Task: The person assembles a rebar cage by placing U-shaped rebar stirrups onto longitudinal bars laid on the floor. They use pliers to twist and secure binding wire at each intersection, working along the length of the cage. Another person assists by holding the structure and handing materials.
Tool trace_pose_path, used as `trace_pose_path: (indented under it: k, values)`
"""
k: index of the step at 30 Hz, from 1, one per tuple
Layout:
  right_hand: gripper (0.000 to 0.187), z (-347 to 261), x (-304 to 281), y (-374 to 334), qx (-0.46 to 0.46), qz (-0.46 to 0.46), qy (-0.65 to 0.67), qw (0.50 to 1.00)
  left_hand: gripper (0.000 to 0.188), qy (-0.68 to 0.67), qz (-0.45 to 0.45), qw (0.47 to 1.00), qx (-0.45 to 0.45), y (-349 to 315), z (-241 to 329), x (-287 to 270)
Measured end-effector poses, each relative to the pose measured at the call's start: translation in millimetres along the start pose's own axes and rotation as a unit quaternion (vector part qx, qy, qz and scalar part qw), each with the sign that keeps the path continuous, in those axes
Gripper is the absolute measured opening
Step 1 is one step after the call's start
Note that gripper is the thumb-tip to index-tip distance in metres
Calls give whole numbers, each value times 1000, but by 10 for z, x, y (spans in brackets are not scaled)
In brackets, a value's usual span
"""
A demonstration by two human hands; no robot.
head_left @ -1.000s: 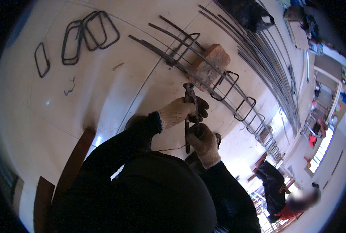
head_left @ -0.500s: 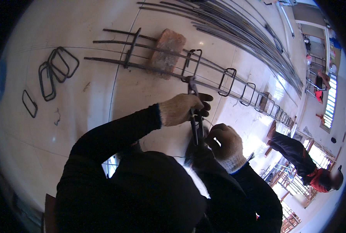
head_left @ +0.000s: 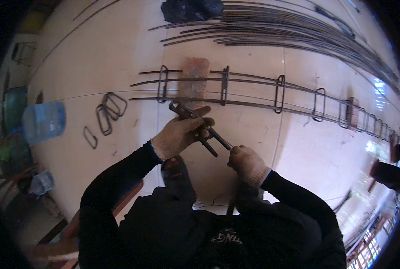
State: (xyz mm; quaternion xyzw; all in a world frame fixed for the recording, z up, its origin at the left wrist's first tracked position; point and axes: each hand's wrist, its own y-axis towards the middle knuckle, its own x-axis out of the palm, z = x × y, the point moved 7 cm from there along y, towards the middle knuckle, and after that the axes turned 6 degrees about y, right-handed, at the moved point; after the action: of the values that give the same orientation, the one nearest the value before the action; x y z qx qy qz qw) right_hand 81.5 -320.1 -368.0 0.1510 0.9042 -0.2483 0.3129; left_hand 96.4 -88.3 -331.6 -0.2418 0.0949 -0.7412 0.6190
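Note:
My gloved left hand (head_left: 178, 134) is closed around a pair of dark, long-handled pincers (head_left: 212, 133), near the jaws. The pincers' jaws point up and left, just below a long rebar frame (head_left: 249, 103). My gloved right hand (head_left: 248, 165) is closed at the tip of one handle, while the other handle sticks out free. Thin steel bars run across the frame, with rectangular stirrups (head_left: 225, 85) around them at intervals. A reddish brick (head_left: 195, 74) lies under the bars at the frame's left end, close above my left hand.
Several loose stirrups (head_left: 104, 117) lie on the tiled floor to the left. Beyond the frame is a bundle of long bars (head_left: 271, 27) with a black plastic bag (head_left: 192, 10) on it. A large clear water bottle (head_left: 43, 122) lies far left. A second brick (head_left: 352, 113) supports the frame.
The view has turned, and the pincers have tilted from near upright to slanting. My right hand has closed onto a handle end. The leftmost stirrup now stands squarer across the bars.

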Motion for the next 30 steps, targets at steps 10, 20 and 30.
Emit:
trace_pose_path:
  k: [10,20,30]
  values:
    - [22,-289,65,260,-46,-3,-69,997,58,110,212,939,-248,-329,-27,-116]
    - [23,-160,-98,18,-70,-134,-148,977,29,48,69,979,-187,-691,-562,-355]
    - [15,1,255,-312,-98,-349,-149,920,19,421,130,897,-32,-712,-965,-274]
